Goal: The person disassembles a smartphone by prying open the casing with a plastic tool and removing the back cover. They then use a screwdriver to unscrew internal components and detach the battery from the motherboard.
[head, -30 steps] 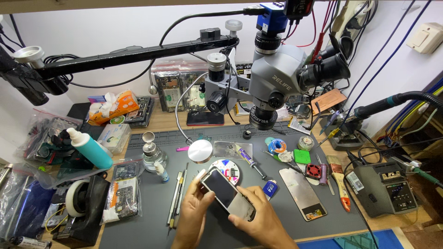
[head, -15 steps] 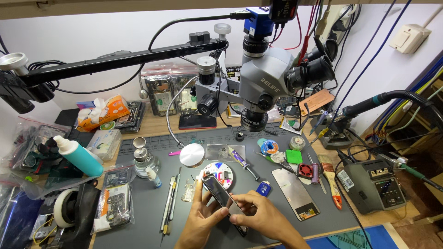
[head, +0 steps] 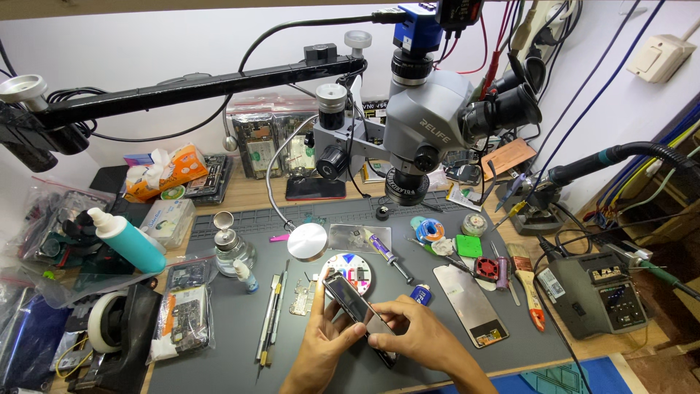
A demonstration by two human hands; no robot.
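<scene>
Your left hand (head: pixel 321 343) and right hand (head: pixel 419 339) meet low at the near edge of the grey work mat (head: pixel 233 328), both closed on one slim dark smartphone with a glossy screen (head: pixel 359 312). The left grips its near-left long edge, thumb up on the glass; the right pinches the opposite side from above, fingertips on the screen. The phone sits tilted, far end raised toward the round white parts dish with coloured sectors (head: pixel 348 268), held clear of the mat. Judgement: you are in the handling and inspection step, turning the handset to check it or seat something along an edge. The next move probably calls for a steady two-handed hold and light pressure, since the glass looks thin and slippery. The screen is unlit and reflective; no crack is visible from here. The loose grey rectangular back panel (head: pixel 470 303) lies just right, the metal tweezers and pry tools (head: pixel 271 310) left, the grey stereo microscope (head: pixel 426 128) far above.
</scene>
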